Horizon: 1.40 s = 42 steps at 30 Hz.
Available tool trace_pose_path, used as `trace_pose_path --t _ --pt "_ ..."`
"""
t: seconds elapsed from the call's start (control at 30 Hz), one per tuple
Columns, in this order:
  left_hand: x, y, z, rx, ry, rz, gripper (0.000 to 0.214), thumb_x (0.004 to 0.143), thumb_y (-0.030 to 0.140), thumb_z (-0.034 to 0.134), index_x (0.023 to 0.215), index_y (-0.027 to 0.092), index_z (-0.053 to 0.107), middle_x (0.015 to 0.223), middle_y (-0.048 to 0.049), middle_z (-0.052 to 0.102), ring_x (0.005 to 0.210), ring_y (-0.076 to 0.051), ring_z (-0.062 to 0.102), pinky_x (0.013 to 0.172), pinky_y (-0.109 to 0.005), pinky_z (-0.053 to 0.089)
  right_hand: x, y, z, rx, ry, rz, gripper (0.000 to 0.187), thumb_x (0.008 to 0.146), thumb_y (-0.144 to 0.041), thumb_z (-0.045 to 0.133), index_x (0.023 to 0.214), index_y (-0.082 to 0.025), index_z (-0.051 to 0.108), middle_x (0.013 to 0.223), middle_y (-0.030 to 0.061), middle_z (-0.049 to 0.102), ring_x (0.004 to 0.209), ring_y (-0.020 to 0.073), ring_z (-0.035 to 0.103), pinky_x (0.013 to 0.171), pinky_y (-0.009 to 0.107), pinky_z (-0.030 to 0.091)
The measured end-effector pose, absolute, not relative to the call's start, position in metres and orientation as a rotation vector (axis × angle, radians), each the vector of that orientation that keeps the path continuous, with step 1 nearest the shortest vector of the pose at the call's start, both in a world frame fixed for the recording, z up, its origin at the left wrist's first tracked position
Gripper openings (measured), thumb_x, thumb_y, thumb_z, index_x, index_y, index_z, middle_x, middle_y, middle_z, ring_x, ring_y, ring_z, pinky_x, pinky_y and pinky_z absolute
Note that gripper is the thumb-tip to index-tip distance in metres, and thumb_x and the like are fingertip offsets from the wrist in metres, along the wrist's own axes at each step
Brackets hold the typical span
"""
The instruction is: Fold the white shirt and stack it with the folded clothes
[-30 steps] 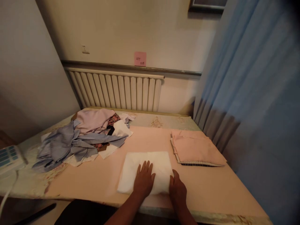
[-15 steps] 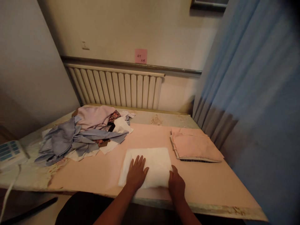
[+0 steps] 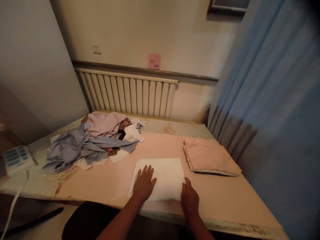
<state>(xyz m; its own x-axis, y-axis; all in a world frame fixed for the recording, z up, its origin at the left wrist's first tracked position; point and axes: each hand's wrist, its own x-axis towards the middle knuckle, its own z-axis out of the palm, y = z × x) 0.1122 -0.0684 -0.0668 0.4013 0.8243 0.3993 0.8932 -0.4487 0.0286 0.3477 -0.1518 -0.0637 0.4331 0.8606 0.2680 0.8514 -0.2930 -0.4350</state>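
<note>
Our left hand (image 3: 143,183) lies flat & open on the white cloth (image 3: 166,171), fingers spread, pressing on its front-left part. Our right hand (image 3: 190,200) sits at the cloth's front-right corner & touches the edge. We can't tell if it pinches the cloth or just rests there. The cloth lies folded on the table (image 3: 100,186), close to the front edge. The pink stack (image 3: 210,156) is near it on the right, & the messy pile of clothes (image 3: 85,146) is off to the back left. What could go wrong, we think: the cloth is v. near the table's edge, so a pull toward us could drag it off & the folds would fall open. The table top looks smooth, so a hard push w/ one hand may slide the whole cloth, not flatten it. If the 2 hands push in diff. ways, the top layer could bunch up. A wide sweep to the right could bump the pink stack & knock it crooked.
</note>
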Motion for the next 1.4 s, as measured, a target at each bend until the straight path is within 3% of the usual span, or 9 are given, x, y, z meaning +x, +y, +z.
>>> trace_pose_path --t 0.5,1.4 --pt "0.085 -0.067 -0.07 -2.417 -1.578 -0.478 0.052 0.095 0.044 0.036 0.142 0.023 0.042 0.151 -0.0057 0.039 0.141 -0.027 0.03 0.113 -0.05 0.027 0.35 -0.151 -0.067 -2.185 -1.422 0.111 0.046 0.097 -0.036 0.023 0.131 -0.017 0.049 0.097 0.0102 0.072 0.079 0.0243 0.068 0.069 0.032 0.045" --pt "0.075 -0.07 -0.072 -2.389 -1.67 -0.506 0.051 0.096 0.044 0.034 0.143 0.026 0.04 0.15 -0.0057 0.039 0.139 -0.027 0.033 0.111 -0.052 0.029 0.348 -0.15 -0.062 -2.238 -1.424 0.144 0.047 0.096 -0.036 0.025 0.13 -0.017 0.051 0.09 0.01 0.072 0.074 0.0234 0.068 0.065 0.031 0.045"
